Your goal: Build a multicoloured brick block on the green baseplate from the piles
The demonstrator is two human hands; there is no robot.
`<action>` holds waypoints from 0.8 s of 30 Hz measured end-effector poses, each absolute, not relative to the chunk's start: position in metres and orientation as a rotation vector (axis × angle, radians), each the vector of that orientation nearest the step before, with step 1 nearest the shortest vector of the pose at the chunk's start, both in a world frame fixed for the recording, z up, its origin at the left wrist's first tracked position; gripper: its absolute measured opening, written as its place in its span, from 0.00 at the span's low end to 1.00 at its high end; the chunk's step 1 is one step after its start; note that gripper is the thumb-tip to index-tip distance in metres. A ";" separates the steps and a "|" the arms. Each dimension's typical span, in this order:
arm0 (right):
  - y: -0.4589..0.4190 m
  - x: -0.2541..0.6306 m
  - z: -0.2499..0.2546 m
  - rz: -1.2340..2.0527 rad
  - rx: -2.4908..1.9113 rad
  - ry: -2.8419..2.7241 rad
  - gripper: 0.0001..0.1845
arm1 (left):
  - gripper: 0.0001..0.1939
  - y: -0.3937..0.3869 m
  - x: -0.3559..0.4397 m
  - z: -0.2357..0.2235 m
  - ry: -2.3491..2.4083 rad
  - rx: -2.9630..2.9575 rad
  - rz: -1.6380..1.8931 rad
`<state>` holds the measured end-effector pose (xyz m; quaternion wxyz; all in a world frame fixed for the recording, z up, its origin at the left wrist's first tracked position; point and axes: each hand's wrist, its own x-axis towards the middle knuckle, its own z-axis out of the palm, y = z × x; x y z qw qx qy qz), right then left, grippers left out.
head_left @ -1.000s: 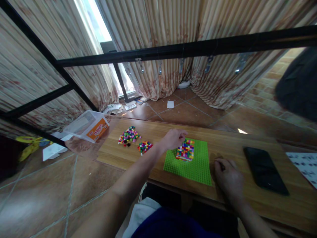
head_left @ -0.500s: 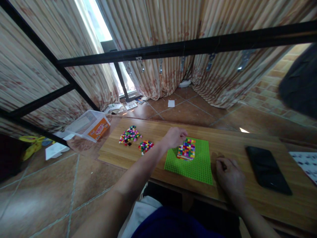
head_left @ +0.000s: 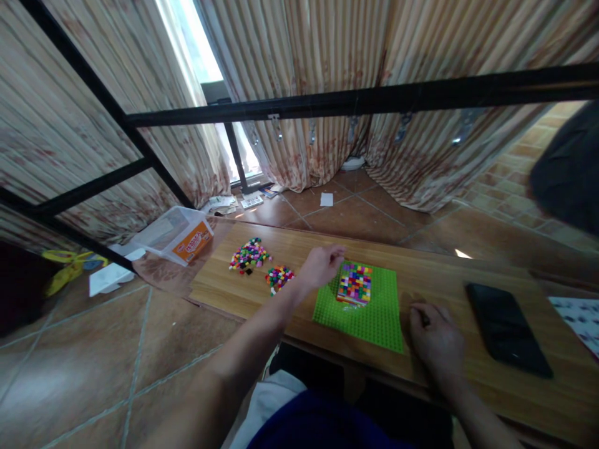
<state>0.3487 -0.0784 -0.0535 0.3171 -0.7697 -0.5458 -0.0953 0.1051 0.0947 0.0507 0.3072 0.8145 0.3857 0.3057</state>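
Note:
Over the upper left corner of the green studded baseplate point(head_left: 374, 327), my left hand point(head_left: 322, 265) hovers with its fingers curled together; anything between the fingertips is too small to make out. Just to its right, a square block of multicoloured building bricks point(head_left: 354, 284) stands on the plate, with light-coloured layers along its side. My right hand point(head_left: 437, 337) rests on the wooden table beyond the plate's right edge, closed in a loose fist, with nothing seen in it. Two heaps of small loose bricks, a larger one point(head_left: 250, 255) and a smaller one point(head_left: 279, 277), lie left of my left hand.
A black tablet or phone point(head_left: 508, 327) lies right of my right hand on the wooden table point(head_left: 421, 268). A printed sheet point(head_left: 578, 321) is at the far right. Beyond the table's left end stands a clear plastic box point(head_left: 175, 231) with an orange label. Black metal bars point(head_left: 309, 105) cross in front of curtains.
My left hand has drawn back a little to the left from the block's top corner, uncovering more of it. My right hand stays put. The camera view has shifted slightly.

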 end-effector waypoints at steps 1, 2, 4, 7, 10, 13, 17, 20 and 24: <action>-0.079 0.349 -0.054 -0.254 -2.026 -1.434 0.18 | 0.14 0.093 0.097 0.048 1.044 2.129 0.856; -0.079 0.349 -0.054 -0.258 -2.027 -1.436 0.18 | 0.13 0.091 0.087 0.046 1.070 2.108 0.897; -0.080 0.350 -0.055 -0.267 -2.025 -1.446 0.18 | 0.11 0.086 0.066 0.038 1.102 2.096 0.908; -0.081 0.352 -0.056 -0.275 -2.013 -1.473 0.18 | 0.11 0.075 0.030 0.021 1.279 2.009 0.930; -0.081 0.354 -0.057 -0.304 -2.017 -1.464 0.19 | 0.09 0.062 -0.007 0.005 1.403 1.894 0.924; -0.081 0.356 -0.057 -0.317 -2.005 -1.455 0.19 | 0.09 0.046 -0.038 -0.002 1.524 1.801 0.935; -0.082 0.358 -0.059 -0.254 -2.012 -1.456 0.19 | 0.08 0.028 -0.059 0.004 1.632 1.812 0.829; -0.082 0.359 -0.060 -0.231 -2.028 -1.420 0.18 | 0.09 0.022 -0.059 0.010 1.687 1.879 0.715; -0.081 0.359 -0.060 -0.229 -2.001 -1.422 0.17 | 0.11 0.022 -0.050 0.010 1.716 1.964 0.610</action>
